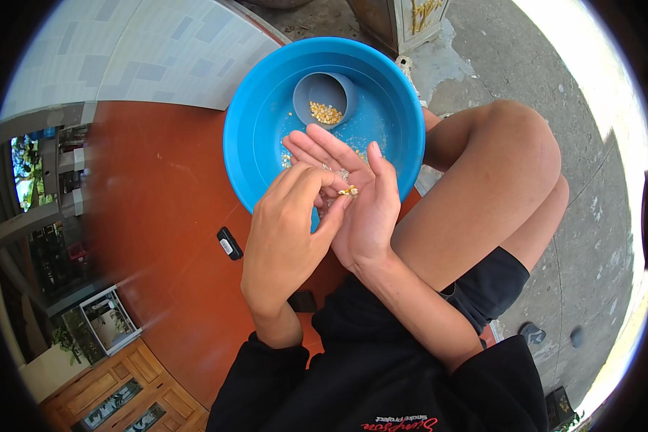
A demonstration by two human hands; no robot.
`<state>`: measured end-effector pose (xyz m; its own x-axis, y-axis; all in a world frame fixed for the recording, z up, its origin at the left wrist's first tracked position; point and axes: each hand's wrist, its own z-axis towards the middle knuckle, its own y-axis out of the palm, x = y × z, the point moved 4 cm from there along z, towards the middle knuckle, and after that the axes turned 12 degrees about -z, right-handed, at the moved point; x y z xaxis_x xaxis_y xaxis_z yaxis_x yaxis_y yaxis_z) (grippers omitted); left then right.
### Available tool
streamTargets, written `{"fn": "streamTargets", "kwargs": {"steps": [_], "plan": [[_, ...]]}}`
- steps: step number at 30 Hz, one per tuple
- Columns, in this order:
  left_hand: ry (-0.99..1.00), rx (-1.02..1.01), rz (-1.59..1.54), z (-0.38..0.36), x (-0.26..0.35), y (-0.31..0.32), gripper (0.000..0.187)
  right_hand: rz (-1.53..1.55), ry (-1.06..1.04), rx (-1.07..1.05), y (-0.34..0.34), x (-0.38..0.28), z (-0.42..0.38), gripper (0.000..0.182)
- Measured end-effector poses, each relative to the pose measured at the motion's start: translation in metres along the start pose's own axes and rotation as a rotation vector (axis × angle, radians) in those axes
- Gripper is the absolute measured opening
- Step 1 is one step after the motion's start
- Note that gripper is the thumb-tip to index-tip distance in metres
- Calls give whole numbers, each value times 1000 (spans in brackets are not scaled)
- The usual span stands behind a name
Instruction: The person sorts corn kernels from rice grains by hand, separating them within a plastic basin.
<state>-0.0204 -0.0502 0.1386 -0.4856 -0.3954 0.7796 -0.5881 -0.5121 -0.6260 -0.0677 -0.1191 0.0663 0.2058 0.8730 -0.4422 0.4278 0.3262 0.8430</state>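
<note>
Over the blue basin (255,93), my left hand (284,223) pinches a few yellow and white corn kernels (348,191) between thumb and fingertips. My right hand (374,209) is palm up just beneath, its fingers stretched out. Some small pale bits show on its palm, partly hidden by my left hand. A grey cup-like container (349,90) lies tilted in the basin, with yellow corn kernels (325,113) inside. More loose kernels and crumbs are scattered on the basin's bottom, partly behind my fingers.
My bare bent leg (482,165) is right of the basin. A small black object with a white label (229,243) lies on the red floor (165,216). Grey concrete (590,237) extends on the right, and a wooden door (129,389) stands at lower left.
</note>
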Motion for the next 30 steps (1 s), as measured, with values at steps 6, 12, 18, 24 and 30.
{"fn": "streamTargets", "kwargs": {"steps": [6, 12, 18, 24, 30], "plan": [[89, 52, -85, 2, -2, -4, 17, 2, -26, -4, 0, 0, 0, 86], [30, 120, -207, 1, -9, -6, 16, 64, -35, -18, 0, 3, 3, 86], [35, 96, -77, 0, 3, -18, 16, 155, -27, 2, 1, 2, 3, 81], [-65, 23, 35, -7, -4, -16, 23, 95, -50, -25, 0, 2, 2, 86], [-17, 34, 32, -6, -8, -9, 15, 83, -51, -24, -1, 3, 2, 85]]}}
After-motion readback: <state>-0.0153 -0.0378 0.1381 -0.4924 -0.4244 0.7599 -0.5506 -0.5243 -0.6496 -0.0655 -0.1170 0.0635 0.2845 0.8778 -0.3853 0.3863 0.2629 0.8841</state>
